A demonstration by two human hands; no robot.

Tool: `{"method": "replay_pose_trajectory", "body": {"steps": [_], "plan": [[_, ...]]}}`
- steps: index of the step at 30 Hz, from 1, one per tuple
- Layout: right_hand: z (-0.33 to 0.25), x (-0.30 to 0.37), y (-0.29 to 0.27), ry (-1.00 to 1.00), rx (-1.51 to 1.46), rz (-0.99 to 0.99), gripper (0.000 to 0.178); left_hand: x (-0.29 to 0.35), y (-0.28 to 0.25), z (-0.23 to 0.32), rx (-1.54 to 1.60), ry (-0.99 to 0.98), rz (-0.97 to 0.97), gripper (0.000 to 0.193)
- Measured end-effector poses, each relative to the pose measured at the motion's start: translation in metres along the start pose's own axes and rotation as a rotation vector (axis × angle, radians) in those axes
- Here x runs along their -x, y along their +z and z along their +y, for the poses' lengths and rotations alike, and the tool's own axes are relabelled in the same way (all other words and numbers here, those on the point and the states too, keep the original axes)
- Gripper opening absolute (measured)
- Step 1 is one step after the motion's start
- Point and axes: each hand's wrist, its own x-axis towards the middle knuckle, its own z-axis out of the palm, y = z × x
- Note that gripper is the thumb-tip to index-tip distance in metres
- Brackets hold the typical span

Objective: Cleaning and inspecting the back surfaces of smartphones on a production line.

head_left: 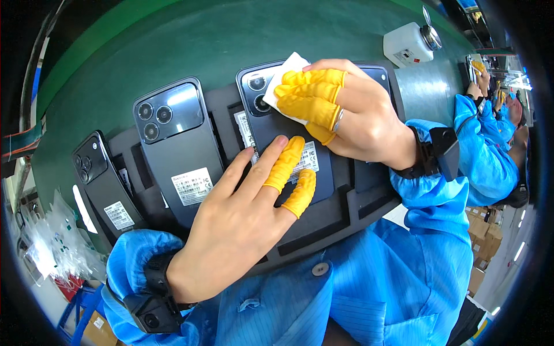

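Note:
My right hand (352, 109), with yellow finger cots on its fingers, pinches a folded white wipe (293, 64) against the camera end of a dark smartphone (271, 126). The phone lies back up in a black foam tray (314, 230). Across the lower part of this phone rests my left hand (242, 216), its fingers stretched and apart, yellow cots on thumb and index finger. A white label on the phone's back is partly covered by those fingers. To the left are two more smartphones, one (182, 151) beside it and another (103, 181) at the tray's end.
Partly hidden behind my right hand is another phone (378, 74). A white dispenser bottle (410, 45) with a metal top stands far right on the green bench mat (231, 43). Clear plastic bags (57, 236) hang at left. Co-workers in blue sleeves (485, 150) sit along the right.

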Motion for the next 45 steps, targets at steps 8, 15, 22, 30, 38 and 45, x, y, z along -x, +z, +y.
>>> {"method": "replay_pose_trajectory", "body": {"steps": [8, 15, 22, 30, 38, 45], "plan": [[-0.016, 0.023, -0.018, 0.162, -0.056, -0.084, 0.028, -0.004, -0.001, 0.002, -0.011, 0.006, -0.001, 0.040], [-0.006, 0.043, -0.070, 0.517, -0.009, 0.230, 0.019, -0.006, -0.004, 0.003, -0.079, -0.013, -0.080, 0.042], [0.004, 0.087, -0.101, 0.722, -0.118, 0.425, 0.014, -0.008, -0.010, 0.002, -0.092, -0.040, -0.089, 0.044], [0.009, 0.111, -0.104, 0.781, -0.122, 0.431, 0.017, -0.021, -0.014, 0.009, -0.065, -0.089, -0.047, 0.036], [0.005, 0.103, -0.100, 0.796, -0.172, 0.369, 0.019, -0.018, -0.012, 0.003, -0.056, -0.051, -0.021, 0.042], [-0.011, 0.098, -0.108, 0.794, -0.188, 0.313, 0.022, 0.007, -0.021, 0.005, -0.009, 0.042, -0.027, 0.038]]}}
